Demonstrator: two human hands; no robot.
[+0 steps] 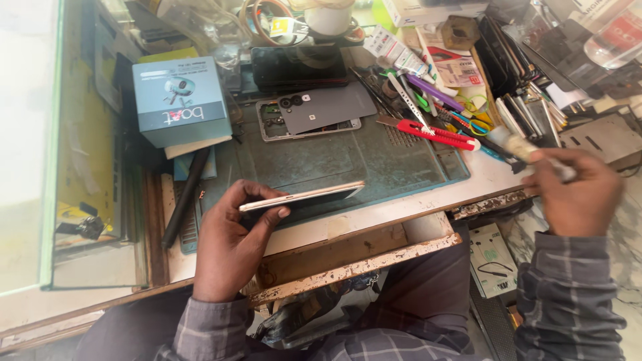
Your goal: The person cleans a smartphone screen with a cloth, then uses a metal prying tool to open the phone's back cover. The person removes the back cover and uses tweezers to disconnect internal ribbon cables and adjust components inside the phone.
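**Phone held on edge above the repair mat**

The slim phone (304,196) sits edge-up in the left hand (231,241), thumb and fingers clamped along its pale metal rim, so its thin side faces the camera over the worn teal mat (348,160). The right hand (578,197) is closed around a blurred tool (525,148), possibly a brush. Further back on the mat lies an opened phone (314,117), its matte grey back cover loose, beside a red utility knife (438,134) and a blue cardboard box (179,100).
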